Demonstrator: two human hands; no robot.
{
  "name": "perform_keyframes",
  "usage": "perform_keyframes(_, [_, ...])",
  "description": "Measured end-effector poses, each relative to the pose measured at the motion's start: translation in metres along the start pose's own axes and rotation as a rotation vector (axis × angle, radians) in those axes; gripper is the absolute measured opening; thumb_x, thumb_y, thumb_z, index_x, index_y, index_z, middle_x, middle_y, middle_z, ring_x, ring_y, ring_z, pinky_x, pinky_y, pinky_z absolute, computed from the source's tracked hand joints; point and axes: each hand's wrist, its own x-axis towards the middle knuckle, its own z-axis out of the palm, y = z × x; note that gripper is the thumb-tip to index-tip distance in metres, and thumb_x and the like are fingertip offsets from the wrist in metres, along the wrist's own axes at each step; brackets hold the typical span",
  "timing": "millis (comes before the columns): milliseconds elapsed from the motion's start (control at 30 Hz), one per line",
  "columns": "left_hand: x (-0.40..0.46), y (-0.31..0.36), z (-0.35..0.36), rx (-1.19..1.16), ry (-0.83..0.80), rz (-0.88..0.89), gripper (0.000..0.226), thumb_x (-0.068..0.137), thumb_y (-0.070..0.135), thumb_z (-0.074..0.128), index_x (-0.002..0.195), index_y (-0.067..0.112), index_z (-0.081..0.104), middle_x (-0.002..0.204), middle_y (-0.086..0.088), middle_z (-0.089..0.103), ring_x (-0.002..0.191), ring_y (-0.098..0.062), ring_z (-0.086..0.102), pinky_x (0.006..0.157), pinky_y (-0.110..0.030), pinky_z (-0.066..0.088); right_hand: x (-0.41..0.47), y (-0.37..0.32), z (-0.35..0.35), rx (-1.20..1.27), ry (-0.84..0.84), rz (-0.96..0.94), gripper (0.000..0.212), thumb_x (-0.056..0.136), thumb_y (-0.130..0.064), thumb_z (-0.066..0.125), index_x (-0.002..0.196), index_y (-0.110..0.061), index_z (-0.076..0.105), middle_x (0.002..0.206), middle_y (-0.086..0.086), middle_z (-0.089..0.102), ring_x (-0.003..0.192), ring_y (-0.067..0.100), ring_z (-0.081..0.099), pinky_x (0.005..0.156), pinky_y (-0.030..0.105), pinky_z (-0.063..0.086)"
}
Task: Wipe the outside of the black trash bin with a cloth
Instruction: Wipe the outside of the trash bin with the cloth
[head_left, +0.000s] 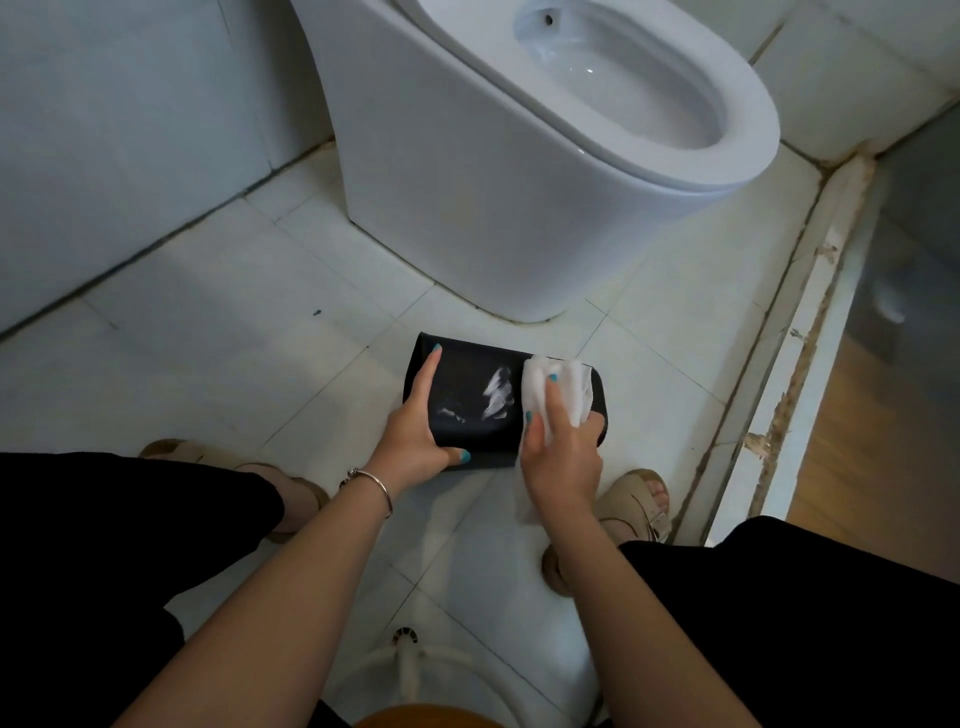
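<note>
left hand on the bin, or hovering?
Touching. Head view: the left hand grips the black trash bin at its left end, index finger laid along the top face and thumb hooked over the near edge.

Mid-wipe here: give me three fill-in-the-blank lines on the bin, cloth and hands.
1. The bin lies on its ____ on the floor.
2. The white cloth is under the ____ hand.
3. The left hand grips the bin's ____ end.

Missing words: side; right; left
</note>
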Motion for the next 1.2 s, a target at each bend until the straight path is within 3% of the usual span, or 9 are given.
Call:
perform_keyframes(167, [0.002, 0.003, 0.0, 0.005, -0.011, -0.002, 0.132, 0.063, 0.0, 0.086, 0.148, 0.052, -0.001, 0.123, 0.009, 0.047, 0.109, -0.01, 0.051, 0.085, -0.018, 0.046, 0.01, -0.009, 0.005, 0.081, 0.096, 0.3, 0.047, 0.099, -0.039, 0.044, 0.144, -0.043, 0.033, 0.129, 0.011, 0.035, 0.08, 0.027, 0.054, 0.075, 0.032, 0.047])
perform_keyframes(233, [0.003, 0.004, -0.001, -0.001, -0.005, -0.014, 0.133, 0.062, 0.001, 0.087, 0.148, 0.053, -0.001, 0.123, 0.009, 0.049, 0.109, -0.011, 0.052, 0.083, -0.015, 0.046, 0.005, -0.014, 0.006, 0.061, 0.068, 0.236, 0.048, 0.099, -0.039, 0.043, 0.145, -0.043, 0.032, 0.126, 0.011, 0.034, 0.077, 0.028, 0.053, 0.074, 0.031, 0.045])
perform_keyframes(367, [0.001, 0.001, 0.0, 0.008, 0.003, 0.004, 0.133, 0.061, 0.002, 0.087, 0.145, 0.057, 0.0, 0.125, 0.008, 0.053, 0.107, -0.011, 0.057, 0.074, -0.004, 0.045, 0.015, 0.021, -0.016, -0.09, -0.089, -0.103, 0.048, 0.099, -0.044, 0.04, 0.145, -0.046, 0.029, 0.121, 0.01, 0.035, 0.077, 0.031, 0.055, 0.072, 0.036, 0.049])
perform_keyframes(533, [-0.001, 0.004, -0.002, -0.004, -0.024, 0.011, 0.131, 0.062, 0.002, 0.088, 0.148, 0.052, 0.003, 0.127, 0.01, 0.048, 0.114, -0.013, 0.053, 0.092, -0.023, 0.049, 0.045, 0.038, -0.025, 0.094, -0.031, 0.199, 0.046, 0.096, -0.049, 0.045, 0.141, -0.05, 0.037, 0.117, 0.01, 0.042, 0.097, 0.034, 0.056, 0.089, 0.037, 0.043])
perform_keyframes(700, [-0.001, 0.006, -0.001, -0.006, -0.02, 0.017, 0.131, 0.06, 0.002, 0.089, 0.15, 0.048, 0.006, 0.132, 0.006, 0.046, 0.119, -0.016, 0.05, 0.099, -0.036, 0.05, 0.035, 0.028, -0.014, 0.168, -0.043, 0.216, 0.053, 0.091, -0.053, 0.052, 0.141, -0.05, 0.035, 0.124, 0.008, 0.039, 0.102, 0.031, 0.053, 0.093, 0.039, 0.044])
perform_keyframes(800, [-0.002, 0.003, -0.001, -0.022, -0.015, 0.017, 0.13, 0.06, 0.002, 0.089, 0.148, 0.05, 0.008, 0.131, 0.008, 0.046, 0.117, -0.014, 0.05, 0.095, -0.029, 0.05, 0.034, 0.036, -0.019, 0.184, -0.113, 0.125, 0.07, 0.081, -0.061, 0.064, 0.141, -0.055, 0.03, 0.118, 0.002, 0.035, 0.096, 0.019, 0.044, 0.092, 0.038, 0.043])
perform_keyframes(933, [0.0, 0.004, -0.002, -0.025, -0.027, 0.028, 0.128, 0.061, 0.003, 0.089, 0.148, 0.052, 0.008, 0.128, 0.011, 0.045, 0.116, -0.012, 0.05, 0.096, -0.031, 0.051, 0.039, 0.049, -0.031, 0.031, -0.144, 0.071, 0.064, 0.081, -0.069, 0.054, 0.138, -0.06, 0.025, 0.124, 0.002, 0.033, 0.096, 0.027, 0.054, 0.084, 0.041, 0.049])
perform_keyframes(1033, [0.002, 0.005, -0.002, -0.01, -0.037, 0.028, 0.128, 0.062, 0.003, 0.088, 0.148, 0.052, 0.006, 0.131, 0.011, 0.042, 0.118, -0.012, 0.047, 0.097, -0.033, 0.051, 0.037, 0.038, -0.024, -0.101, -0.043, 0.106, 0.06, 0.083, -0.068, 0.045, 0.137, -0.057, 0.023, 0.13, 0.005, 0.03, 0.096, 0.031, 0.057, 0.078, 0.041, 0.051])
perform_keyframes(1200, [0.002, 0.003, 0.0, -0.026, -0.021, 0.018, 0.128, 0.061, 0.002, 0.088, 0.148, 0.052, 0.008, 0.127, 0.011, 0.043, 0.115, -0.011, 0.048, 0.094, -0.028, 0.051, 0.032, 0.015, -0.008, 0.047, 0.004, 0.28, 0.062, 0.084, -0.057, 0.051, 0.141, -0.052, 0.026, 0.118, 0.009, 0.044, 0.082, 0.027, 0.054, 0.076, 0.038, 0.05])
